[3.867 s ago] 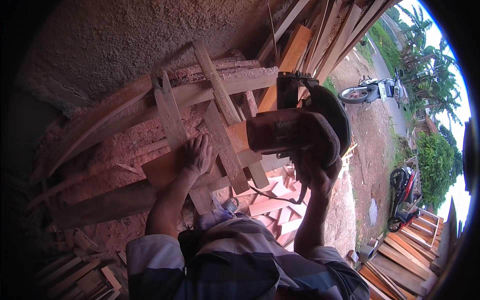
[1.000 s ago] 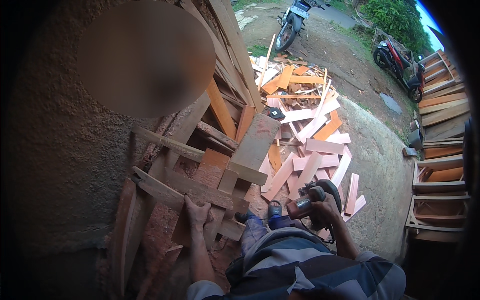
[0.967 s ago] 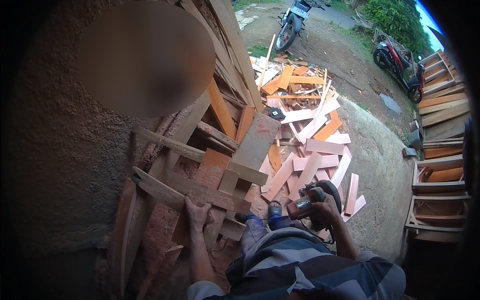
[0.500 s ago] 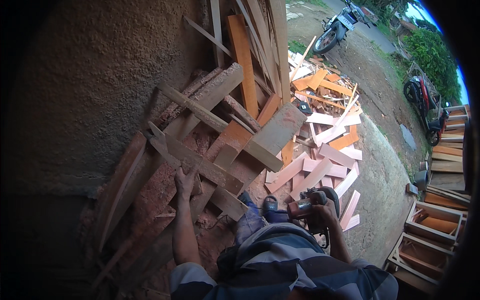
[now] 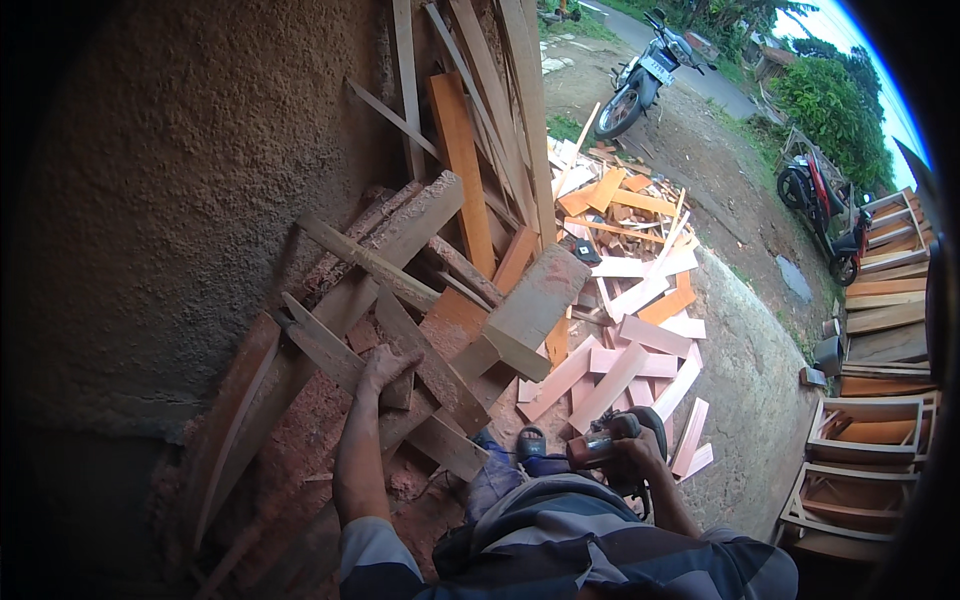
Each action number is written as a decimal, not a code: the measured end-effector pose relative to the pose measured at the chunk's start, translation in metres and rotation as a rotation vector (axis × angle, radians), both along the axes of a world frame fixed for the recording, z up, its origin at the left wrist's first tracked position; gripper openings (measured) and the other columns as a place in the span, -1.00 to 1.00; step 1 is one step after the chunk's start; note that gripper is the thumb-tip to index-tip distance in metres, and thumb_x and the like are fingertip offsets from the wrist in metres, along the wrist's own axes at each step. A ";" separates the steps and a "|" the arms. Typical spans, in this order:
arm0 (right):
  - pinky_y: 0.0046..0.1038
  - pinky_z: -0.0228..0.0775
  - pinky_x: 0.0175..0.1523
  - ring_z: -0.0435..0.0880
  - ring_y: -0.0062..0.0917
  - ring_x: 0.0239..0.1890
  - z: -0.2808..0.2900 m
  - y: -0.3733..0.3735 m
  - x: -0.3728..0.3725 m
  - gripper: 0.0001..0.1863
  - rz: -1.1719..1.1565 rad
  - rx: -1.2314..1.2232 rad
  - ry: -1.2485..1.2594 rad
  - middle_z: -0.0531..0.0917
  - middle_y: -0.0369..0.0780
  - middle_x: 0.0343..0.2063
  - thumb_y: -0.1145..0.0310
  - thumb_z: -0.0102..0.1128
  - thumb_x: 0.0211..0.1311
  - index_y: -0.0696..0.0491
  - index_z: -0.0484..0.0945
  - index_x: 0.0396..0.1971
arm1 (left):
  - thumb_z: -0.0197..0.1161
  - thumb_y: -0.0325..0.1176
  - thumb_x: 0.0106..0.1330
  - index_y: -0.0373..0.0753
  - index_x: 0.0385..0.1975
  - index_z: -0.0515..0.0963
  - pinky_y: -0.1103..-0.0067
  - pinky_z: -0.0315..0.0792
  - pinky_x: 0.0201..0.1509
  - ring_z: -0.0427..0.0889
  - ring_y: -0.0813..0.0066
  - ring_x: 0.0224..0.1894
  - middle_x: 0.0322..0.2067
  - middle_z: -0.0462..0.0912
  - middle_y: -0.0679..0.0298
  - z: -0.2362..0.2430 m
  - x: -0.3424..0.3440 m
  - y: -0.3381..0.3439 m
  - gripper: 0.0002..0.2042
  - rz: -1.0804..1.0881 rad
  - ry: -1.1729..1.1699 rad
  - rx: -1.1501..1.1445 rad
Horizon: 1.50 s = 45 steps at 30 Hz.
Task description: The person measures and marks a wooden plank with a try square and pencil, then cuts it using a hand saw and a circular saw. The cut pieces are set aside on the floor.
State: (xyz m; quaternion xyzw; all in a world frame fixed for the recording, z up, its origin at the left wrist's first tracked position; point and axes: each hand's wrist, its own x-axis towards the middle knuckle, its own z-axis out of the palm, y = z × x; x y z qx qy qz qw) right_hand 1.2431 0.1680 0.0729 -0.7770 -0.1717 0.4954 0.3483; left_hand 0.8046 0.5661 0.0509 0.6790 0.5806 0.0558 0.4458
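Observation:
My left hand (image 5: 379, 371) is closed on a tapered wooden piece (image 5: 322, 342), whose pointed end reaches toward the rough wall. Just right of that hand, a flat board (image 5: 428, 358) lies slanted across the stacked timber. A thick wooden block (image 5: 537, 295) stands farther right. My right hand (image 5: 640, 452) grips a handheld power tool (image 5: 592, 450) with a reddish motor housing and a dark rounded part. It is held low in front of my body, apart from the wood. The tool's underside is hidden.
A textured wall (image 5: 200, 200) rises at left, with tall planks (image 5: 520, 110) leaning by it. Pinkish offcuts (image 5: 620, 375) cover the ground ahead. Wooden frames (image 5: 870, 430) stand at far right. Two motorcycles, one grey (image 5: 640, 80) and one red (image 5: 822, 205), are parked beyond.
The flat board beside my left hand has swung to a steeper slant. My left hand stays on the tapered piece. The whole view has shifted a little; the power tool remains in my right hand.

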 end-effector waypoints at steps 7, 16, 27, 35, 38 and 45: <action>-0.45 0.56 -0.12 0.70 -0.52 -0.27 -0.014 0.000 0.002 -0.68 0.027 0.029 0.102 0.72 -0.28 -0.28 0.54 0.34 -0.01 0.15 0.71 -0.16 | 0.60 0.28 0.05 -0.41 -0.06 0.66 0.44 0.54 0.03 0.61 0.53 -0.10 -0.20 0.71 0.18 0.020 -0.013 -0.049 -0.22 0.270 -0.229 -0.058; -0.52 0.35 -0.50 0.48 -0.61 -0.63 -0.025 0.012 0.014 -0.69 0.219 0.142 0.262 0.58 -0.34 -0.53 0.47 0.25 0.00 0.10 0.65 -0.17 | 0.53 0.08 0.26 -0.25 0.29 0.49 0.45 0.48 0.26 0.60 0.51 0.13 0.14 0.64 0.31 0.022 -0.108 -0.242 -0.28 1.170 -0.818 0.165; -0.52 0.37 -0.33 0.51 -0.60 -0.42 -0.018 0.041 -0.036 -0.74 0.516 -0.121 0.157 0.60 -0.27 -0.36 0.31 0.23 0.16 0.06 0.60 -0.17 | 0.26 0.31 0.36 -0.15 0.36 0.42 0.22 0.56 0.29 0.61 0.20 0.22 0.27 0.56 0.13 -0.077 -0.308 -0.478 -0.24 2.316 -0.992 0.668; -0.52 0.37 -0.36 0.52 -0.60 -0.45 -0.010 0.042 -0.145 -0.73 0.439 -0.128 0.091 0.60 -0.28 -0.39 0.33 0.24 0.14 0.06 0.61 -0.15 | 0.23 0.25 0.40 -0.12 0.25 0.48 0.11 0.62 0.14 0.70 0.23 0.05 0.13 0.65 0.21 -0.149 -0.557 -0.580 -0.37 2.344 -1.154 1.253; -0.52 0.38 -0.37 0.52 -0.60 -0.46 0.000 0.037 -0.177 -0.72 0.397 -0.130 0.053 0.60 -0.28 -0.40 0.34 0.24 0.13 0.06 0.62 -0.14 | 0.24 0.28 0.37 -0.11 0.22 0.50 0.15 0.61 0.08 0.69 0.23 0.00 0.10 0.66 0.20 -0.153 -0.609 -0.602 -0.36 2.456 -1.153 1.125; -0.52 0.38 -0.40 0.53 -0.60 -0.49 0.019 0.013 -0.219 -0.70 0.246 -0.114 0.009 0.60 -0.28 -0.42 0.36 0.25 0.11 0.05 0.63 -0.12 | 0.25 0.37 0.29 -0.09 0.16 0.52 0.24 0.57 -0.05 0.66 0.23 -0.12 0.02 0.66 0.18 -0.159 -0.646 -0.611 -0.31 2.617 -1.271 0.926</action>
